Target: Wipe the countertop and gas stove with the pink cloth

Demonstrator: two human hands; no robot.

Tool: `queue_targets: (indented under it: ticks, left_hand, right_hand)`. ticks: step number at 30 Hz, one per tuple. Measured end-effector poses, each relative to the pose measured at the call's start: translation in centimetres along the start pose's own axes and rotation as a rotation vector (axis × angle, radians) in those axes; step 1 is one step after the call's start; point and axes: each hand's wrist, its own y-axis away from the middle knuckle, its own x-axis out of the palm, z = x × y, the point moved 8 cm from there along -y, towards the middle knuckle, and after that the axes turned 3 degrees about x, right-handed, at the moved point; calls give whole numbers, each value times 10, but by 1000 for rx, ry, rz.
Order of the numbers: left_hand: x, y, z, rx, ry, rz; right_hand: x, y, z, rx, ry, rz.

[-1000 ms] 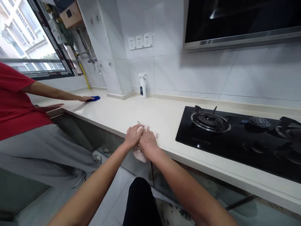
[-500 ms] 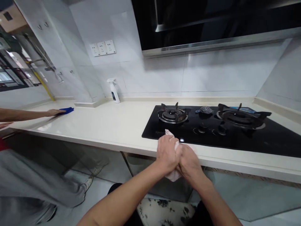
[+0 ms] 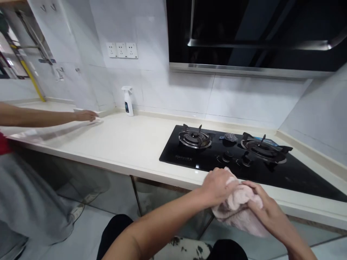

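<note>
A pale pink cloth [image 3: 240, 213] is bunched between my two hands, in front of the counter's front edge. My left hand [image 3: 218, 186] is closed on its upper left part. On the other side, my right hand [image 3: 267, 209] grips the cloth with the thumb across it. Loose folds hang below my hands. Just beyond them lies the black gas hob [image 3: 189, 164], which has a burner [image 3: 195, 137] at its left and another burner [image 3: 261, 146] at its right.
A white spray bottle [image 3: 128, 103] stands against the back wall. A metal scourer [image 3: 230, 137] rests between the burners. At the left, another person's hand [image 3: 86, 115] reaches over the counter [image 3: 130, 139] with something whitish under it. A range hood [image 3: 244, 36] overhangs the hob.
My hands have moved right and apart, and the cloth, earlier wrung tight, is looser and fuller. The co-worker's hand has moved right; the blue cloth under it no longer shows. The view has shifted.
</note>
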Motion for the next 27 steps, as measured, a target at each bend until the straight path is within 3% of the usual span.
queue_targets:
  ticks: [3,6,10,13,16,18,20,24,27]
  left_hand:
    - [-37,9,38,-222,81,-15]
    - [-71,14,68,-351,220,-42]
    - [-111,16,107,-472,420,-92]
    - [-141,30,135,-590,218,-119]
    - [-163,52,142,-606,-58,-200]
    - [-165,61,127,-458,-153,-277]
    - [-154,65,101,-229,-218,-298]
    - [-110,70,60,133,-385,-158]
    - [-90,70,59,168,-465,-27]
  right_hand:
    - [-10,-17,3,212,-127,-34]
    - [-5,-47,28,219,-173,-19]
    - [24,-92,49,261,-204,77]
    - [45,-114,54,262,27,108]
    - [48,-117,65,155,449,-55]
    - [50,-108,80,40,581,-162]
    - [59,-95,96,-63,610,-199]
    - [89,-74,116,-203,647,-122]
    - [100,-69,114,-201,675,-95]
